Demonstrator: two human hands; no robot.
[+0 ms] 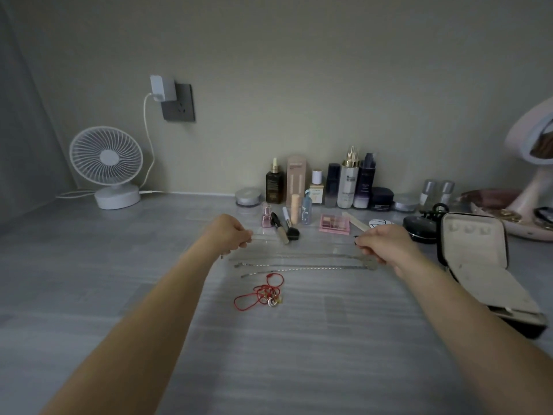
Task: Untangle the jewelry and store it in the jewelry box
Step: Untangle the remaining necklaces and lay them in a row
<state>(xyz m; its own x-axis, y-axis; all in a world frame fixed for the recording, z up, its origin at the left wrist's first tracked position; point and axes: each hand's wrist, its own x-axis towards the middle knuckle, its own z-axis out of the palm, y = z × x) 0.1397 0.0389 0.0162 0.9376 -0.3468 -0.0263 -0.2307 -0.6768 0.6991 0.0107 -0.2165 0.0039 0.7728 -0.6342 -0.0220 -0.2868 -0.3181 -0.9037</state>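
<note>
fingers (244, 235) of the left hand (230, 235) and fingers (363, 242) of the right hand (381, 245) are curled in pinches. they seem to hold the two ends of a thin silver chain (299, 256) stretched left to right low over the grey table (119, 280); exact contact is blurred. just nearer lies another silver chain (299, 267), parallel and flat on the table. nearer again is a red cord tangle (260, 292) with small metal charms, apart from both hands. the jewelry box (472, 256) stands open at right, lid upright, near the right hand but not touching. cosmetics bottles (347, 184) line the far wall, white fan (106, 166) far left.
</note>
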